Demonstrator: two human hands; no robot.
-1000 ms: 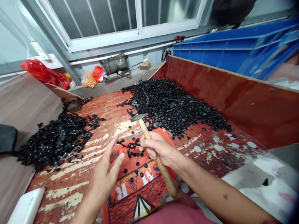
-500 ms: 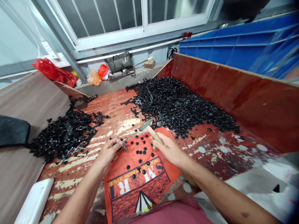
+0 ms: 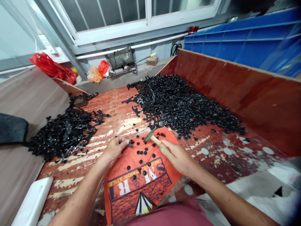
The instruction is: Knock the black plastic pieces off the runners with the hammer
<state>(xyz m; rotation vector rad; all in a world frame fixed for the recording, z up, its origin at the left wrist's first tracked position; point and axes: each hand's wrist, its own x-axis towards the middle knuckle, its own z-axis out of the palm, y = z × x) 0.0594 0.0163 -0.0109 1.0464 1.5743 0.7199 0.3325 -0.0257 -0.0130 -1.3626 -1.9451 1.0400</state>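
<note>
My right hand (image 3: pixel 178 156) is wrapped round the wooden handle of a small hammer (image 3: pixel 154 138), whose green-marked head hovers low over the top edge of an orange printed cloth (image 3: pixel 138 183). My left hand (image 3: pixel 114 148) pinches a small black plastic piece (image 3: pixel 130 144) at the cloth's upper left corner. Several loose black round caps (image 3: pixel 141 153) lie scattered on the cloth between my hands.
A big heap of black plastic parts (image 3: pixel 178 106) lies ahead on the worn red wooden tray (image 3: pixel 113 110), a second heap (image 3: pixel 63 131) to the left. The tray's red wall (image 3: pixel 235 91) rises on the right, blue crates (image 3: pixel 246 40) behind. A white object (image 3: pixel 30 204) lies near left.
My left hand went from open and raised to pinching a black piece on the cloth. The hammer came down from upright to low over the cloth; more loose caps lie there.
</note>
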